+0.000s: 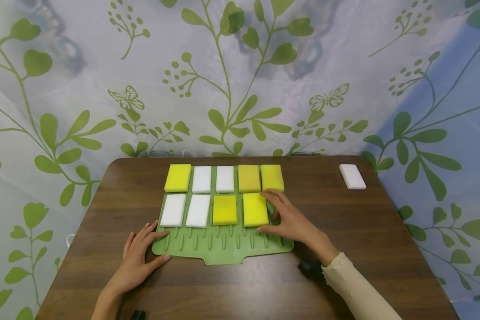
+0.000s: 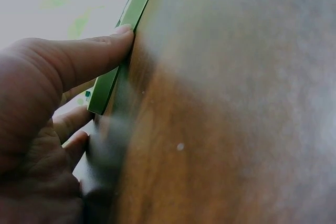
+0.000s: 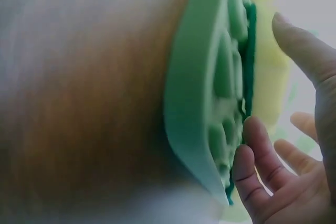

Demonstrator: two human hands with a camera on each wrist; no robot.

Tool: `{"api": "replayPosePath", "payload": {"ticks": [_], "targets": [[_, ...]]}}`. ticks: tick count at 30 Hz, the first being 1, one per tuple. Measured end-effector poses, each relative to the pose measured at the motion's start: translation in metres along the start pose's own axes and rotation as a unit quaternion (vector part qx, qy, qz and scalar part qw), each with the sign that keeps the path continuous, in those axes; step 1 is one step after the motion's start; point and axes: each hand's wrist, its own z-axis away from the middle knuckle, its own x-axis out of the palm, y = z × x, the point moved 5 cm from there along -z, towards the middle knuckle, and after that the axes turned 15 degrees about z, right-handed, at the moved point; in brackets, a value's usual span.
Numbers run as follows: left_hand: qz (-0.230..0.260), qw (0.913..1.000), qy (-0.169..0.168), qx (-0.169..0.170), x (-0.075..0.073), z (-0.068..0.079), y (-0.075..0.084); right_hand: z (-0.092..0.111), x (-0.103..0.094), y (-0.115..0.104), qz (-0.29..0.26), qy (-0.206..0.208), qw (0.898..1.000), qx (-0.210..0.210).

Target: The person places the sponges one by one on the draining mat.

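A green ridged drying mat (image 1: 224, 251) lies on the table with two rows of sponges on it. At the front row's right end is a bright yellow sponge (image 1: 255, 211); my right hand (image 1: 290, 218) spans its right side. The right fingertips are at its far right corner and the thumb by its near right corner. In the right wrist view, thumb and fingers are spread beside the yellow sponge (image 3: 266, 72) and the mat's edge (image 3: 186, 93). My left hand (image 1: 138, 258) rests at the mat's near left corner, index finger on its surface, thumb against the front edge (image 2: 137, 3).
The back row holds a yellow sponge (image 1: 178, 178), two white sponges (image 1: 202, 179), an orange-yellow sponge (image 1: 249, 178) and another yellow one. Two white sponges (image 1: 173, 210) and a darker yellow sponge (image 1: 225, 210) fill out the front row. A lone white sponge (image 1: 352, 176) lies far right.
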Motion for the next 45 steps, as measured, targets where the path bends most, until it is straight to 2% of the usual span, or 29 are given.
{"api": "replayPosePath", "payload": {"ticks": [7,16,27,32,37,41,45], "targets": [[0.002,1.0,0.001,0.001,0.0,-0.001,0.002,0.006,-0.025,0.019,-0.025,0.027,0.999,0.007],[-0.002,1.0,0.002,0.006,-0.002,-0.001,0.003,0.018,-0.046,0.065,0.004,0.058,0.998,0.04],[0.0,0.9999,-0.005,0.009,-0.004,0.0,0.001,0.03,-0.07,0.133,0.059,0.083,0.992,0.078],[0.001,1.0,-0.004,0.006,-0.003,0.0,0.0,0.031,-0.09,0.166,0.063,0.102,0.986,0.114],[-0.001,1.0,-0.003,0.008,-0.001,0.0,0.0,0.035,-0.109,0.198,0.077,0.123,0.976,0.16],[-0.002,1.0,-0.001,0.009,0.0,0.0,0.001,0.039,-0.113,0.219,0.096,0.117,0.966,0.211],[-0.003,0.9999,0.0,0.011,0.001,-0.001,0.002,0.044,-0.109,0.236,0.084,0.099,0.959,0.25]]}}
